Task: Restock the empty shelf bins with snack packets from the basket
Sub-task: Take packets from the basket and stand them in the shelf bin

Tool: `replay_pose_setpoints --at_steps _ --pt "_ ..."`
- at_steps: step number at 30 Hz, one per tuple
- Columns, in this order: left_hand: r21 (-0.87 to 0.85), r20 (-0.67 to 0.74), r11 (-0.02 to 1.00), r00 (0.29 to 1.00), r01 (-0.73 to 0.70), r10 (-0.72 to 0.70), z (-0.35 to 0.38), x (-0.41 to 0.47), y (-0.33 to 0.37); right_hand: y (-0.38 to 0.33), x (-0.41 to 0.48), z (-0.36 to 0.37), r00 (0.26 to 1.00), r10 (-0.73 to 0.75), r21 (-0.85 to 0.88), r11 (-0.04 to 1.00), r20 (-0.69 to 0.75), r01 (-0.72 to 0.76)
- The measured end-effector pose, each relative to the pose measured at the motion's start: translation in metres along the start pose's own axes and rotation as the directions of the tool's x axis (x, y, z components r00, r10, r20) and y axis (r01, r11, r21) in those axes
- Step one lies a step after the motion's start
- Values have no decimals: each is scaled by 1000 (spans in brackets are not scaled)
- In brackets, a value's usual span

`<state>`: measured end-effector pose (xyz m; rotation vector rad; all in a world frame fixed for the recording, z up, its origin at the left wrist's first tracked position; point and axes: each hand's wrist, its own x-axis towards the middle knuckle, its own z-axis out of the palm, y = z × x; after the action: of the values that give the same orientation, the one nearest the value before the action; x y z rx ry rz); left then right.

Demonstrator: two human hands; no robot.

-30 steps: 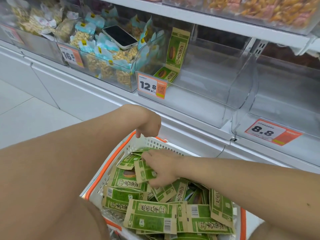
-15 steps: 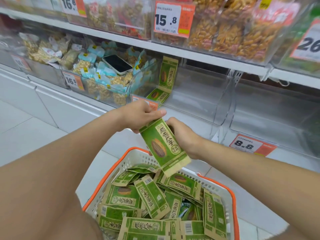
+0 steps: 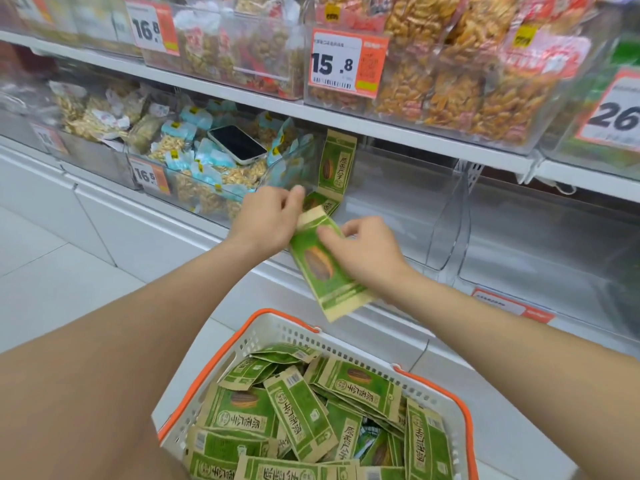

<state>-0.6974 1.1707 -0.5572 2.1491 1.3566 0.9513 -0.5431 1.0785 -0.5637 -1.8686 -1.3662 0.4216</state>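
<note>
Holding a packet (image 3: 322, 271) before the bin (image 3: 446, 216), above the basket (image 3: 263, 329) | your left hand (image 3: 266, 220) pinches its top edge | your right hand (image 3: 363, 251) grips its middle, fingers partly hidden behind it | basket's near edge cut off

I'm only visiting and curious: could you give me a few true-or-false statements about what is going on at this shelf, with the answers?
1. The left hand and the right hand both hold one green packet. True.
2. The basket is empty. False: the basket holds a heap of packets.
3. A phone lies on the snack bags in a shelf bin. True.
4. The clear bin behind the hands is packed full. False: the clear bin holds only two packets, at its left end.
</note>
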Motion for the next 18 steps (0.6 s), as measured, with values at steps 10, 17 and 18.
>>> replay_pose_setpoints --at_steps 10,17,18 --pt "521 98 800 952 -297 289 11 17 -23 7 117 5 929 367 703 649 45 -290" --pt "485 65 818 946 -309 319 23 30 -36 15 161 59 865 455 521 697 209 -492" --pt "468 47 828 944 -310 327 24 32 -37 18 168 66 869 449 507 710 209 -489"
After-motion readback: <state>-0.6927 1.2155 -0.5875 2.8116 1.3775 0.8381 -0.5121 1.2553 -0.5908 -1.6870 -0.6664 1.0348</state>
